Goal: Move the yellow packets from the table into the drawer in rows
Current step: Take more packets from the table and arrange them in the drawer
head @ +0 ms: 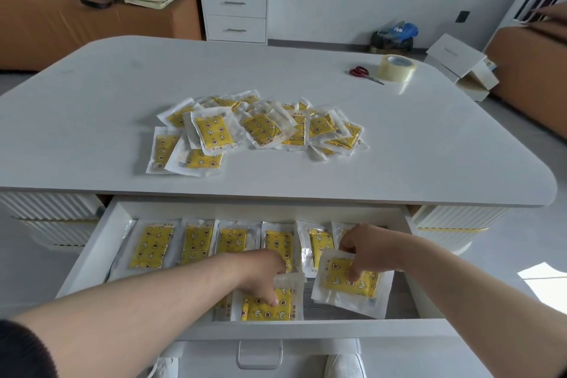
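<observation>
By the drawer (306,328) rim, left hand (260,276) grips front-row packet (267,310) — right hand (368,250) pinches tilted packet (340,285) over bare floor.

A white bench (122,86) carries a loose heap of yellow packets (257,129) at its middle. Far right, red-handled scissors (363,73) lie just beside a roll of clear tape (396,67).

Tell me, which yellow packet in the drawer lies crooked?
The packet pinched by the right hand, at the front right of the drawer: it is turned askew, while the back row lies square.
</observation>
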The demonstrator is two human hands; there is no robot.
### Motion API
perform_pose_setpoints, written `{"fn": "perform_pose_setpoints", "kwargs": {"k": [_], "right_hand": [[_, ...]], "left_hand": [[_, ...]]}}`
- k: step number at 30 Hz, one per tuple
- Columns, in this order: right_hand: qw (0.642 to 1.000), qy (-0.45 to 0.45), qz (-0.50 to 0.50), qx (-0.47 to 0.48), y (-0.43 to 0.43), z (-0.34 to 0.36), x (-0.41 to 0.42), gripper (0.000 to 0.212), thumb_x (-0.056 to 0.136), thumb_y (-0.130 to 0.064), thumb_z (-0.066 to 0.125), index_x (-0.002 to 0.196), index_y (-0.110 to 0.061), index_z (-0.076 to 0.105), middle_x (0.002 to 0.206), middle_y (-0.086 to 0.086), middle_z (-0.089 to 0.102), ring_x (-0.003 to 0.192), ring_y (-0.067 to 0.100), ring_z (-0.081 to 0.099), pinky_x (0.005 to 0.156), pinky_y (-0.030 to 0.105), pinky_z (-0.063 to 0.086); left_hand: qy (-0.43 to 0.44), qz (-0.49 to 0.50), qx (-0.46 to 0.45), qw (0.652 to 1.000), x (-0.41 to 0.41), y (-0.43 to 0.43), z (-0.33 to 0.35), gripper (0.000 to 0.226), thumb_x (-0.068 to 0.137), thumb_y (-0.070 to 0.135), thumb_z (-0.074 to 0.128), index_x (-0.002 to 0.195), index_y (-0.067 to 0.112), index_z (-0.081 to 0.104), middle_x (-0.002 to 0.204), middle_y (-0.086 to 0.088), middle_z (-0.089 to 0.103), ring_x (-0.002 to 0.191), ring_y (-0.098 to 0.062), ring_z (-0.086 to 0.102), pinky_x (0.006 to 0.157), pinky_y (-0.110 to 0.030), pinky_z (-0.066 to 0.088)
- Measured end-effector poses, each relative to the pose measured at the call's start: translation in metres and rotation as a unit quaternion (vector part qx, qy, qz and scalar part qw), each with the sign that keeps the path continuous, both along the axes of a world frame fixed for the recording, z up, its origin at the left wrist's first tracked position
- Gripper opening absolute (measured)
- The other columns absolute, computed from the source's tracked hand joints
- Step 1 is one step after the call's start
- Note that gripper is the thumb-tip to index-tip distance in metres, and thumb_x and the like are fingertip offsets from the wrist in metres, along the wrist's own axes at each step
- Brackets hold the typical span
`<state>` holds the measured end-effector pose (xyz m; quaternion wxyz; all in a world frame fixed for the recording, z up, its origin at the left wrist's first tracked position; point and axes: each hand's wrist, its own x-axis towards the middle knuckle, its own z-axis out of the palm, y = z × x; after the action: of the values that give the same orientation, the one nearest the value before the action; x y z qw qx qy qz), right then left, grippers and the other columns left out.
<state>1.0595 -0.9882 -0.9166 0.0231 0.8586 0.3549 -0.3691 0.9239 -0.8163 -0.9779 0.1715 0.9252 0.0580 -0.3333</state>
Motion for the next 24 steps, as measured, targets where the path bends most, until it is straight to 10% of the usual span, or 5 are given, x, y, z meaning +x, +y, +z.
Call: {"fn": "perform_pose_setpoints", "kwargs": {"k": [5, 11, 24], "right_hand": [[0.999, 0.019, 0.035, -0.036, 0.003, -0.017, -0.009, 0.024, 0.078, -0.020, 0.080, 0.074, -0.027, 0.057, 0.077, -0.010, 0.056, 0.072, 0.010, 0.052, 0.061, 0.019, 0.038], [0.998, 0.015, 0.036, -0.049, 0.011, -0.033, -0.018, 0.060, 0.080, -0.024, 0.079, 0.135, -0.015, 0.056, 0.127, 0.001, 0.063, 0.116, 0.023, 0.058, 0.101, 0.032, 0.047], [1.000, -0.012, 0.007, 0.013, 0.011, -0.050, -0.017, 0.046, 0.090, -0.032, 0.070, 0.133, -0.021, 0.059, 0.132, -0.002, 0.060, 0.116, 0.018, 0.058, 0.096, 0.024, 0.048]], "left_hand": [[-0.029, 0.013, 0.019, 0.999, 0.000, 0.001, -0.001, 0.015, 0.088, 0.013, 0.051, 0.097, 0.010, 0.062, 0.080, -0.003, 0.055, 0.069, -0.019, 0.053, 0.056, -0.031, 0.044], [-0.057, 0.008, 0.030, 0.998, -0.002, 0.000, -0.005, 0.011, 0.088, 0.013, 0.058, 0.097, 0.015, 0.065, 0.092, -0.005, 0.064, 0.083, -0.022, 0.063, 0.067, -0.032, 0.052], [-0.136, 0.029, 0.046, 0.989, -0.005, 0.010, -0.019, 0.010, 0.088, 0.013, 0.063, 0.095, 0.019, 0.060, 0.095, 0.000, 0.061, 0.087, -0.020, 0.060, 0.078, -0.038, 0.056]]}}
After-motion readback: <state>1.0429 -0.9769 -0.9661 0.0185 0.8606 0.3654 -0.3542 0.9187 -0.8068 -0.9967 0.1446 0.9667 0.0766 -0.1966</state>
